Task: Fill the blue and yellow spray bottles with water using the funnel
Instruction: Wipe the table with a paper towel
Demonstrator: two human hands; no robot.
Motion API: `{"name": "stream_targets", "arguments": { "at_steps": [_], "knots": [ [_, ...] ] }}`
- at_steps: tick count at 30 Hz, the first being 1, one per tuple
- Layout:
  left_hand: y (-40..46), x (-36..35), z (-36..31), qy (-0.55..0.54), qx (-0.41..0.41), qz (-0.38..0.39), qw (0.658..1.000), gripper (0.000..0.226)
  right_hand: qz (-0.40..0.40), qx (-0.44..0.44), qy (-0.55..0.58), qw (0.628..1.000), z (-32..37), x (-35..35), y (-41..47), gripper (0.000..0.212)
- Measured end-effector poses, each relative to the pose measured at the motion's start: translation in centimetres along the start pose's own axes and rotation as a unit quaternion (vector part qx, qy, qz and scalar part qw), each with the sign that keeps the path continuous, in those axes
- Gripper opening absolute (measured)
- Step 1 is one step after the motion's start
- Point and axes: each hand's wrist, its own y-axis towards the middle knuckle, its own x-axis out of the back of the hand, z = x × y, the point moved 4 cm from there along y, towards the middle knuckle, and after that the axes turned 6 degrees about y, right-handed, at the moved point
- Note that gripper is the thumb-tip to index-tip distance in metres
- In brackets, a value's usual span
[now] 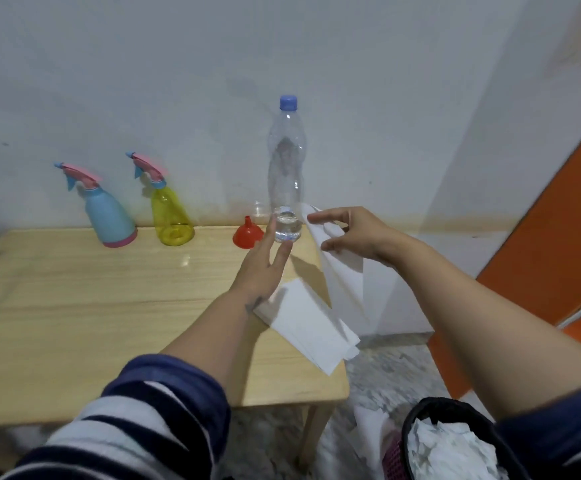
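The blue spray bottle and the yellow spray bottle stand side by side at the back of the wooden table, both with pink spray heads on. A red funnel sits mouth down to their right. Beside it stands a tall clear water bottle with a blue cap and only a little water at the bottom. My left hand stretches flat with straight fingers just in front of the funnel and bottle. My right hand pinches a white tissue that hangs down at the table's right edge.
A stack of white tissues lies on the table's front right corner. A black bin with crumpled tissues stands on the floor at lower right. An orange door or panel is at the right. The wall is close behind the table.
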Motion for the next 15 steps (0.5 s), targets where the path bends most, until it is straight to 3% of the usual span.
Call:
{"name": "stream_targets", "arguments": {
  "at_steps": [6,15],
  "knots": [
    [-2.3,6.3,1.6,-0.038,0.015,-0.065,0.997,0.058,0.1,0.036,0.011,0.994,4.8,-6.1,2.1,0.054],
    [-6.7,17.7,9.0,-0.041,0.047,-0.114,0.992,0.059,0.18,0.038,0.075,0.98,13.4,-18.9,5.1,0.041]
  ]
}}
